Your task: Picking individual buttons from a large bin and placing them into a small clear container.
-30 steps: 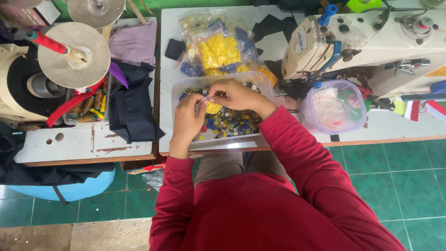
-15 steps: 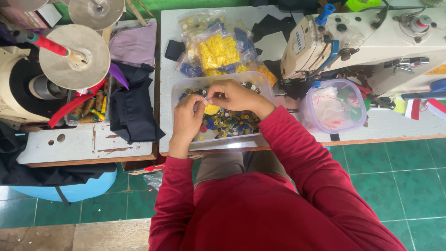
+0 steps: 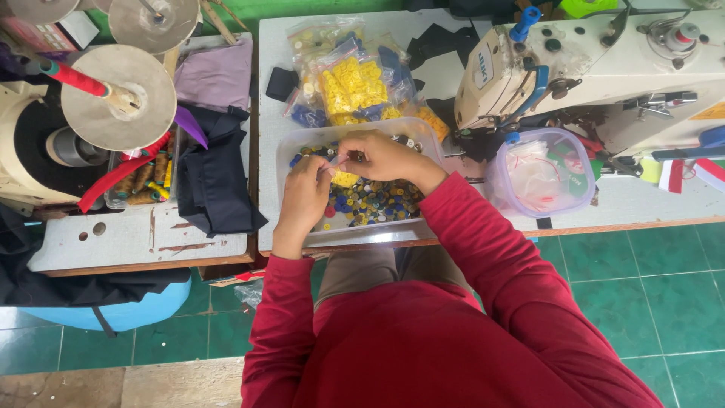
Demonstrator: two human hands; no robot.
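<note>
Overhead view of a seated person in a red long-sleeved top at a white desk (image 3: 272, 151). Both hands meet above a clear plastic tray (image 3: 291, 147) filled with loose buttons (image 3: 370, 202), mostly blue, yellow and dark. The left hand (image 3: 306, 198) is closed in a pinch, its fingertips holding one end of a small pale, see-through item (image 3: 334, 161), probably a little plastic bag, though it is too small to tell for sure. The right hand (image 3: 385, 155) is likewise closed around the other end, its knuckles curled over the tray's far half. The item sits between the two hands, directly above the buttons and not touching them.

Beyond the tray lie bags of sorted buttons (image 3: 351, 83), the yellow ones most prominent. To the right stand a lidded round container (image 3: 542, 181) and a sewing machine (image 3: 604, 68). To the left, on a neighbouring machine table, are dark folded cloth (image 3: 215, 177) and a thread stand with metal discs (image 3: 119, 98).

Risks, as judged from this arrangement: the tray's near edge lies close to the desk's front edge, so a downward press from either wrist could tip it and scatter buttons onto the green tiled floor (image 3: 642, 279). The pinched item is slight and slippery-looking; a loosened grip would drop it among the buttons, where it would be hard to find. A small button could also slip out between the fingertips.
</note>
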